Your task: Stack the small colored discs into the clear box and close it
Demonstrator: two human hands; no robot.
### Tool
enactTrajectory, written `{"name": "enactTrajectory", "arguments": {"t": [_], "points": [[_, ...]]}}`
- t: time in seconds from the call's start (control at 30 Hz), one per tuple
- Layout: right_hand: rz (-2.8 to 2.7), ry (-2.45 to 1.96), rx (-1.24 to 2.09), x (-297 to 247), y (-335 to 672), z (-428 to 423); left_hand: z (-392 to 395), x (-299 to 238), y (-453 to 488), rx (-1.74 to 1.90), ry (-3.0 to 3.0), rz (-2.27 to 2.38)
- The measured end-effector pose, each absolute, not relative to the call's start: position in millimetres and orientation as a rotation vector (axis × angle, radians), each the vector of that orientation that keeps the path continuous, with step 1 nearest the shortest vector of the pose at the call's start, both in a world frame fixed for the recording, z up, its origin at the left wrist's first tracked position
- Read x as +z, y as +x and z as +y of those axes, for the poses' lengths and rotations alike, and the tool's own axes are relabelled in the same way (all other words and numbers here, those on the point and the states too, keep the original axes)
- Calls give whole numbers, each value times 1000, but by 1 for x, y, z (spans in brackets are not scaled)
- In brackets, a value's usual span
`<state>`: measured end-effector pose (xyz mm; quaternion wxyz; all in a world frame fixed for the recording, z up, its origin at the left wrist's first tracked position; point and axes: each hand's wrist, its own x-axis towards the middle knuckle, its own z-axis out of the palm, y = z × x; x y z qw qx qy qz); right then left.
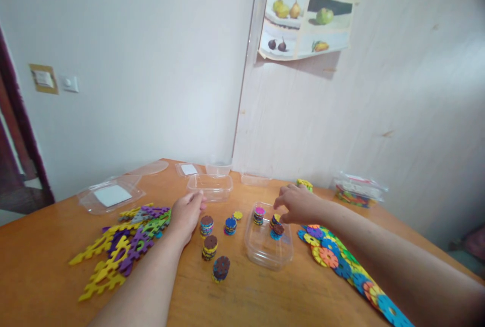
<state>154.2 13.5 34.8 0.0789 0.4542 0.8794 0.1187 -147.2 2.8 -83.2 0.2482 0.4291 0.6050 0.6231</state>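
My right hand (296, 203) hovers over a clear plastic container (265, 251), its fingers pinched on a small stack of coloured discs (276, 219) inside it. Two more disc stacks, one (259, 215) at the far side and one (278, 230) beside my fingers, stand in that container. My left hand (185, 214) rests on the wooden table (45, 266), fingers curled, next to a disc stack (206, 225) and just short of an empty clear tub (210, 186). Other disc stacks (209, 247) (221, 268) (230, 225) stand on the table between my hands.
A pile of yellow, purple and green interlocking pieces (125, 241) lies at the left. A band of joined coloured discs (341, 266) runs under my right forearm. Clear lids (111, 195) and tubs sit at the back; a filled container (358, 190) stands at the far right by the wall.
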Motion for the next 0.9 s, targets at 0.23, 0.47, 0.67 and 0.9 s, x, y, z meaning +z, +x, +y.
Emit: {"name": "enactTrajectory", "arguments": {"t": [0.23, 0.47, 0.67, 0.9], "points": [[2696, 1351, 360, 38, 146, 19, 2, -82, -146, 1681, 1185, 1641], [2784, 1333, 344, 36, 131, 21, 2, -83, -145, 1687, 1176, 1641], [2891, 1191, 356, 41, 86, 15, 3, -83, -146, 1668, 1187, 1676], [2712, 1084, 323, 19, 40, 30, 2, -82, -146, 1658, 1183, 1656]]}}
